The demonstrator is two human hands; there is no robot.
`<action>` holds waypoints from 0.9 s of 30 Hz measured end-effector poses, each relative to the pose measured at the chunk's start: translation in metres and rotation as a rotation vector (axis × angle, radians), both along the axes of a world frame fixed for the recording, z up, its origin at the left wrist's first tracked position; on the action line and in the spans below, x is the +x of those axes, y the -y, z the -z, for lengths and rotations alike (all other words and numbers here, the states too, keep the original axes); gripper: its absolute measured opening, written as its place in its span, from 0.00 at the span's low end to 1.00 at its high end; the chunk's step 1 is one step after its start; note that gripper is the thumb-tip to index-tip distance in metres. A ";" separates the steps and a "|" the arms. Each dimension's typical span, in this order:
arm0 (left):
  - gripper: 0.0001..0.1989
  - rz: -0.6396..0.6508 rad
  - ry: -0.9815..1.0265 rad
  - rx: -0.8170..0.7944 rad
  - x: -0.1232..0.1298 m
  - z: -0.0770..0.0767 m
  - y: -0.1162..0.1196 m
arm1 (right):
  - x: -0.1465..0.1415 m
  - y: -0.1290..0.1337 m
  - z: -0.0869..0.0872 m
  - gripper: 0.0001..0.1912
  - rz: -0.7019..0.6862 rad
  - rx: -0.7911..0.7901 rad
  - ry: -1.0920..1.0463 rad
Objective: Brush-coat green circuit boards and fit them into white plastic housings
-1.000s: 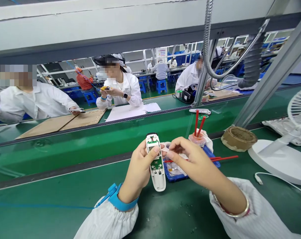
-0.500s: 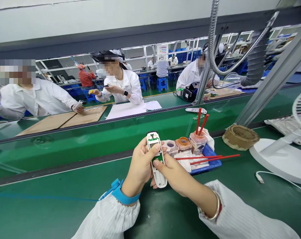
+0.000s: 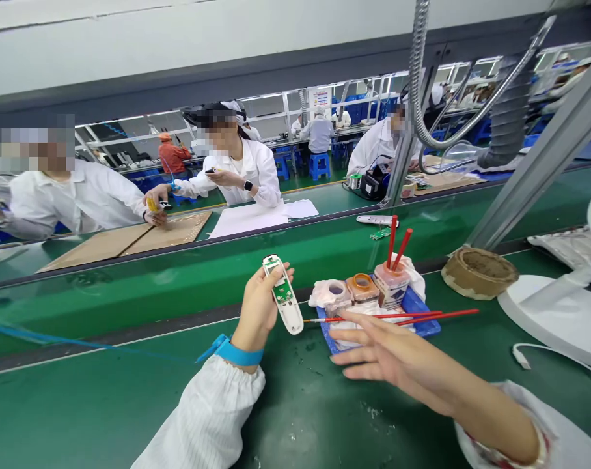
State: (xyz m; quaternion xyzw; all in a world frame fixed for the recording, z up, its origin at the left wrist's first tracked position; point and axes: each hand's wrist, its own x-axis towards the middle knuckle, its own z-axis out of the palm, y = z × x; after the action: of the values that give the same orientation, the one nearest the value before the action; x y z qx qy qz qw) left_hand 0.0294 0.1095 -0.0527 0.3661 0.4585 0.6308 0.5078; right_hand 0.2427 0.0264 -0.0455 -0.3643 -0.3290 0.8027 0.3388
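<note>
My left hand (image 3: 260, 301), with a blue strap at the wrist, holds a white oblong casing (image 3: 289, 311) that has a green circuit board (image 3: 282, 291) inside. The casing is tilted, its open side facing me. My right hand (image 3: 381, 348) is spread with nothing in it, over the near side of a blue tray (image 3: 425, 326). Two red-handled brushes (image 3: 452, 314) lie across the tray, close to my right fingers. In the tray stand small jars, one with an orange rim (image 3: 362, 284) and one holding red sticks (image 3: 392, 283), beside white tissue.
A brown tape roll (image 3: 480, 272) and a white fan base (image 3: 544, 319) stand at the right, near a white cable (image 3: 521, 356). Another white casing (image 3: 376, 220) lies on the ledge ahead. People in white coats work across the bench.
My right hand has let go of the casing, moved right to the tray and spread its fingers. My left hand has shifted left and slightly up with the casing.
</note>
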 end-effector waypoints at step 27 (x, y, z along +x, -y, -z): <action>0.28 0.055 -1.606 -0.172 -0.001 0.051 -0.193 | 0.019 -0.011 0.041 0.13 0.226 -0.427 -0.281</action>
State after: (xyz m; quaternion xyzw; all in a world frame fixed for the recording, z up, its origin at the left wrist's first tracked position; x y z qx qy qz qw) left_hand 0.0281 0.3023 -0.1034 0.6784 0.7211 0.1251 0.0651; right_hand 0.2613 0.0373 -0.0868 -0.3470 -0.0592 0.8536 0.3841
